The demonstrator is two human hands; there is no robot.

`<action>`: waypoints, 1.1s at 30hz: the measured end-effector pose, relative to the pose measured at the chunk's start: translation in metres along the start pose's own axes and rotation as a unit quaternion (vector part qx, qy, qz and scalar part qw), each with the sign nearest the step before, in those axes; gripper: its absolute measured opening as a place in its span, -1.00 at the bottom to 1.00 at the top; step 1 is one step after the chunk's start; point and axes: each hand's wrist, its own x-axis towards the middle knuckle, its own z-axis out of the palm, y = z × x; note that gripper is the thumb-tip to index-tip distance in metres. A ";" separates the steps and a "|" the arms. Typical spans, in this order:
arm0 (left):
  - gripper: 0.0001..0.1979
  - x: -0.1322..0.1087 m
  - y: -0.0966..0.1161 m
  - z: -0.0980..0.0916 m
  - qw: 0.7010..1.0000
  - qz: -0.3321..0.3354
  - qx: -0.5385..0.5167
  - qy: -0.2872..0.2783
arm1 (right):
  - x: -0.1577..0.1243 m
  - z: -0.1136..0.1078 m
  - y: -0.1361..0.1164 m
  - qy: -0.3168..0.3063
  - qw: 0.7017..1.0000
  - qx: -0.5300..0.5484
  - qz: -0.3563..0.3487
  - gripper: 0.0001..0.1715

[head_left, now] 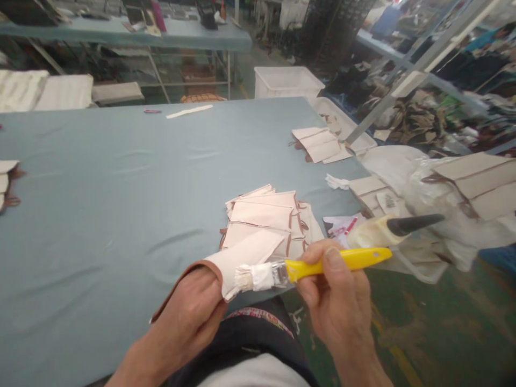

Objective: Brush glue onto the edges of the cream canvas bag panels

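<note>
My right hand [336, 290] grips a paintbrush [338, 263] by its yellow handle, with the bristles pointing left. White material covers its ferrule, and the bristle end lies at the edge of a cream fabric piece [245, 252]. That piece has brown trim and curves over my left hand [197, 306], whose fingers are closed inside the fold. Just beyond it on the table lies a stack of similar cream pieces [262, 212] with brown edging and small loops.
The blue-covered table [121, 215] spreads ahead. At right are a pale container [371, 231] with a black handle sticking out, more cream pieces [318, 142] and plastic bags [419, 166]. A white bin [286, 80] stands beyond the far edge. A metal post [387, 102] slants at upper right.
</note>
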 end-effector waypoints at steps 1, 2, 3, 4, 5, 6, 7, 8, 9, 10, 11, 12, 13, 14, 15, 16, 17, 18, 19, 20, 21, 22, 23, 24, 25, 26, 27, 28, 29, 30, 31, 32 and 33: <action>-0.69 0.001 0.001 0.006 1.000 0.001 0.000 0.000 | 0.003 -0.003 0.001 -0.009 1.000 -0.003 0.001 -0.41; -0.68 0.003 0.002 0.011 1.000 0.003 0.000 -0.001 | 0.005 -0.007 0.002 -0.022 1.000 -0.004 0.000 -0.40; -0.67 0.005 0.003 0.016 1.000 0.005 -0.001 -0.002 | 0.008 -0.011 0.004 -0.037 0.999 -0.003 -0.002 -0.40; -0.67 0.007 0.005 0.020 1.000 0.004 -0.001 -0.005 | 0.011 -0.015 0.006 -0.049 0.999 -0.001 -0.006 -0.41; -0.66 0.009 0.006 0.023 1.000 0.000 0.001 -0.007 | 0.012 -0.019 0.009 -0.057 0.998 0.001 -0.012 -0.40; -0.67 0.011 0.008 0.026 1.000 -0.001 0.004 -0.009 | 0.013 -0.023 0.011 -0.063 0.998 0.003 -0.016 -0.40; -0.68 0.014 0.009 0.029 1.000 -0.002 0.007 -0.011 | 0.013 -0.027 0.012 -0.069 0.997 0.003 -0.017 -0.41; -0.68 0.016 0.010 0.031 1.000 -0.003 0.010 -0.013 | 0.013 -0.032 0.014 -0.076 0.997 0.004 -0.013 -0.41; -0.69 0.017 0.011 0.033 1.000 -0.003 0.011 -0.013 | 0.012 -0.036 0.015 -0.086 0.996 0.005 -0.007 -0.42; -0.69 0.019 0.011 0.035 1.000 -0.003 0.012 -0.009 | 0.012 -0.040 0.016 -0.090 0.996 0.008 -0.001 -0.44; -0.70 0.020 0.012 0.036 1.000 -0.003 0.011 -0.007 | 0.012 -0.043 0.017 -0.089 0.996 0.012 0.001 -0.45; -0.70 0.021 0.013 0.037 1.000 -0.005 0.011 -0.005 | 0.013 -0.045 0.017 -0.078 0.997 0.017 -0.001 -0.46; -0.70 0.022 0.013 0.039 1.000 -0.011 0.012 -0.003 | 0.014 -0.047 0.018 -0.062 0.998 0.023 -0.006 -0.46; -0.70 0.023 0.014 0.039 1.000 -0.018 0.011 -0.003 | 0.015 -0.047 0.018 -0.051 0.998 0.028 -0.012 -0.45; -0.70 0.023 0.015 0.040 1.000 -0.023 0.009 -0.005 | 0.017 -0.046 0.018 -0.046 0.998 0.031 -0.015 -0.44; -0.70 0.023 0.015 0.040 1.000 -0.025 0.005 -0.004 | 0.018 -0.045 0.019 -0.052 0.998 0.032 -0.010 -0.43; -0.69 0.023 0.015 0.040 1.000 -0.023 0.000 0.002 | 0.019 -0.043 0.019 -0.068 0.997 0.032 0.000 -0.42; -0.68 0.022 0.015 0.040 1.000 -0.020 -0.003 0.009 | 0.019 -0.041 0.019 -0.089 0.995 0.032 0.012 -0.42; -0.68 0.021 0.015 0.039 1.000 -0.017 -0.004 0.012 | 0.019 -0.039 0.019 -0.111 0.993 0.033 0.020 -0.42; -0.67 0.020 0.014 0.038 1.000 -0.016 -0.002 0.013 | 0.020 -0.038 0.019 -0.122 0.992 0.034 0.026 -0.42; -0.67 0.019 0.014 0.037 1.000 -0.018 0.003 0.013 | 0.020 -0.037 0.019 -0.120 0.992 0.034 0.025 -0.42; -0.67 0.018 0.014 0.036 1.000 -0.023 0.009 0.010 | 0.020 -0.036 0.019 -0.108 0.993 0.035 0.017 -0.41; -0.68 0.018 0.014 0.035 0.999 -0.028 0.015 0.009 | 0.020 -0.035 0.019 -0.091 0.995 0.034 0.008 -0.40; -0.68 0.018 0.014 0.034 0.999 -0.031 0.020 0.012 | 0.020 -0.034 0.019 -0.081 0.996 0.031 0.003 -0.39; -0.68 0.018 0.014 0.032 0.999 -0.029 0.022 0.017 | 0.019 -0.032 0.018 -0.081 0.996 0.027 0.003 -0.39; -0.68 0.018 0.014 0.030 0.999 -0.023 0.022 0.022 | 0.017 -0.030 0.018 -0.093 0.995 0.025 0.008 -0.38; -0.69 0.018 0.014 0.029 0.999 -0.015 0.020 0.024 | 0.015 -0.028 0.017 -0.115 0.993 0.025 0.018 -0.37; -0.69 0.018 0.014 0.027 1.000 -0.006 0.018 0.023 | 0.013 -0.026 0.017 -0.138 0.990 0.023 0.032 -0.36; -0.70 0.017 0.014 0.026 1.000 0.002 0.017 0.024 | 0.011 -0.025 0.016 -0.154 0.987 0.020 0.047 -0.36; -0.71 0.017 0.014 0.025 0.999 0.008 0.017 0.026 | 0.009 -0.024 0.015 -0.160 0.985 0.017 0.057 -0.35; -0.71 0.015 0.014 0.025 0.999 0.010 0.020 0.028 | 0.008 -0.025 0.015 -0.153 0.986 0.012 0.065 -0.35; -0.71 0.013 0.014 0.025 0.999 0.011 0.025 0.031 | 0.009 -0.025 0.014 -0.139 0.988 0.007 0.071 -0.34; -0.70 0.011 0.014 0.025 0.999 0.011 0.029 0.035 | 0.010 -0.027 0.014 -0.122 0.990 0.001 0.078 -0.33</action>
